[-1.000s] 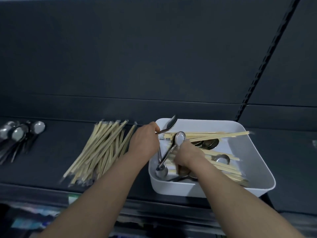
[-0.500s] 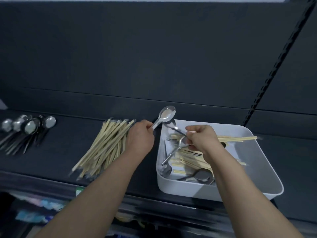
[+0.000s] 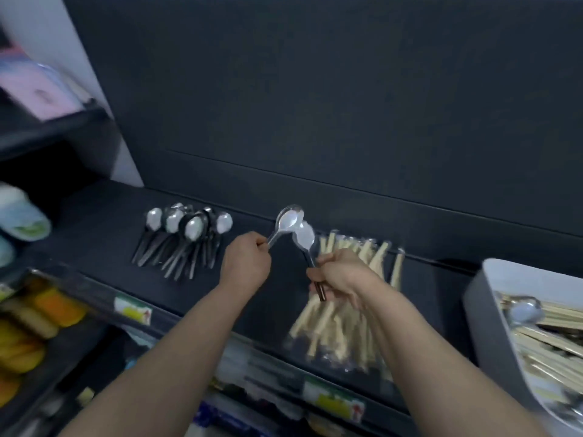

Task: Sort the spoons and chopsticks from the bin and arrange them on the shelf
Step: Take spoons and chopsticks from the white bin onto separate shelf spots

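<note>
Above dark shelf (image 3: 104,234), mid-span: left hand (image 3: 246,263) fist-grips first spoon (image 3: 288,220); right hand (image 3: 340,275) grips second spoon (image 3: 304,238), bowls overlapping. Spoon pile (image 3: 186,234) leftward, chopsticks (image 3: 347,310) under right hand, white bin (image 3: 482,310) at right edge. Front-edge labels (image 3: 132,310) blurred, unreadable.

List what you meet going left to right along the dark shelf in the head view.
Spoon pile → left hand gripping a spoon → chopstick pile → white bin. The right hand is left out, since it overlaps that pile.

pink packs (image 3: 34,89), possibly orange snacks (image 3: 47,307), price labels (image 3: 132,310)
</note>
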